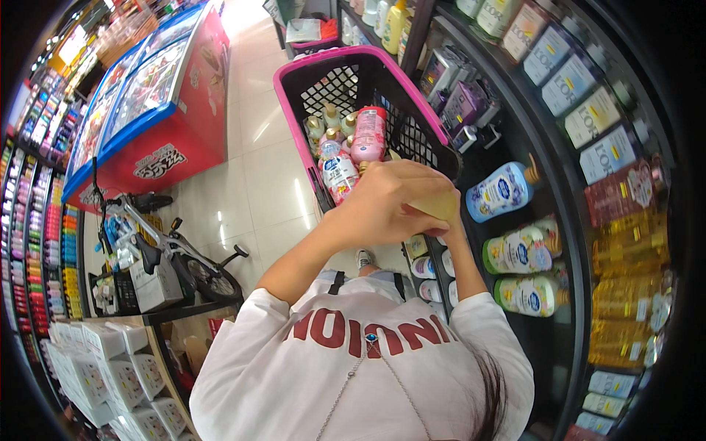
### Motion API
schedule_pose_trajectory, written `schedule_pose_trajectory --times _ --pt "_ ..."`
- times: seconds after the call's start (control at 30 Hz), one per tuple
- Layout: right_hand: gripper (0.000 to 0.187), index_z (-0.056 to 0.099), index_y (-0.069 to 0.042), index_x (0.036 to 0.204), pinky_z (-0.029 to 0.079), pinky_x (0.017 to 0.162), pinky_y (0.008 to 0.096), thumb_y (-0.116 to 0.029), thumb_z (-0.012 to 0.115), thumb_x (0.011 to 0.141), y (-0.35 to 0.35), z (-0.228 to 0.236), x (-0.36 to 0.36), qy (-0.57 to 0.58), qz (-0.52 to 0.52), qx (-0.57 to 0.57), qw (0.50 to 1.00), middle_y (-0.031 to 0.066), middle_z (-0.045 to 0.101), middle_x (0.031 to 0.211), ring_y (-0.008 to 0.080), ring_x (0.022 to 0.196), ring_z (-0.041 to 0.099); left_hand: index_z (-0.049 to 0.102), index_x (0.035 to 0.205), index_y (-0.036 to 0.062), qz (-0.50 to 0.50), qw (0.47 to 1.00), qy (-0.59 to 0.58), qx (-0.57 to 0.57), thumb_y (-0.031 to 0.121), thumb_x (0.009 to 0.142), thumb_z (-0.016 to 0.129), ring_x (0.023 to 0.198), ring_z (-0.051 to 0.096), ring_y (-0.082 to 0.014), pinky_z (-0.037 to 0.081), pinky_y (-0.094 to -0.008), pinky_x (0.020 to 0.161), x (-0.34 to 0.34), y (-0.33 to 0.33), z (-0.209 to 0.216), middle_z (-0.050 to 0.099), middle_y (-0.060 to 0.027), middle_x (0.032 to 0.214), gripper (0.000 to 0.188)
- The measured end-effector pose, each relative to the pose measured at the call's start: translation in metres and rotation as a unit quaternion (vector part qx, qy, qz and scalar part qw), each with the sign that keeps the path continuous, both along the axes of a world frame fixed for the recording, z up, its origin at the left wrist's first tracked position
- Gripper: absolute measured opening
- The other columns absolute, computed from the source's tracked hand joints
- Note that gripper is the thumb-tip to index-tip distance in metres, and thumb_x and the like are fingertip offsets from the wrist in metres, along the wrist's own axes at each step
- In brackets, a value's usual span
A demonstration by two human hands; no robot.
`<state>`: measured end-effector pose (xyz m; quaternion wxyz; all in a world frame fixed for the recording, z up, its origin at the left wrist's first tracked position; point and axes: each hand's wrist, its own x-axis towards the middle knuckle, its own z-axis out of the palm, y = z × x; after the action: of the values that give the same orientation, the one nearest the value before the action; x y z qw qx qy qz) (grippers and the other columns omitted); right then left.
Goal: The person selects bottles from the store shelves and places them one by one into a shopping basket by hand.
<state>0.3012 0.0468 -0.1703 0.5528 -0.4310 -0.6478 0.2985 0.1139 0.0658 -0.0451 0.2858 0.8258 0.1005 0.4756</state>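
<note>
Up in front of my chest, my left hand [384, 192] and my right hand [454, 208] are close together around a pale yellow, see-through bottle [434, 203]. The fingers of both are curled in, and they cover much of its shape. Just beyond my hands stands a deep black mesh basket with a pink rim [296, 140]. Inside it, at the near left, lie a pink bottle [368, 134], a clear bottle with a floral label [339, 176] and several bottles with gold-coloured caps [332, 116].
Shelves on the right hold a blue pump bottle [498, 192], white-and-green bottles [523, 295] and amber bottles [625, 294]. A red chest freezer [184, 117] and a bicycle [176, 246] stand left. White boxes [110, 367] are stacked at lower left.
</note>
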Motion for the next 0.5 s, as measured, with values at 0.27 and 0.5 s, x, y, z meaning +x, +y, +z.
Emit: schedule_pose_trajectory --times 0.27,0.5 --pt "0.072 0.056 -0.003 0.111 0.05 0.08 0.0331 -0.026 0.086 0.05 0.113 -0.014 -0.003 -0.137 0.012 0.0 0.991 0.0118 0.066 0.096 0.0206 0.089 0.064 0.065 0.097 0.0007 0.157 0.981 0.08 -0.077 0.008 0.059 0.078 0.081 0.065 -0.0277 0.052 -0.033 0.071 -0.005 0.076 -0.029 0.065 -0.0161 0.09 0.041" --pt "0.073 0.057 -0.004 0.111 0.05 0.08 0.0337 -0.023 0.087 0.047 0.202 -0.053 -0.024 -0.085 0.028 -0.02 0.996 0.0133 0.065 0.096 0.0213 0.089 0.064 0.061 0.099 0.0022 0.277 0.935 0.216 0.047 0.011 0.065 0.071 0.073 0.062 -0.0304 0.05 -0.0362 0.064 -0.025 0.15 -0.066 0.064 -0.0137 0.082 0.036"
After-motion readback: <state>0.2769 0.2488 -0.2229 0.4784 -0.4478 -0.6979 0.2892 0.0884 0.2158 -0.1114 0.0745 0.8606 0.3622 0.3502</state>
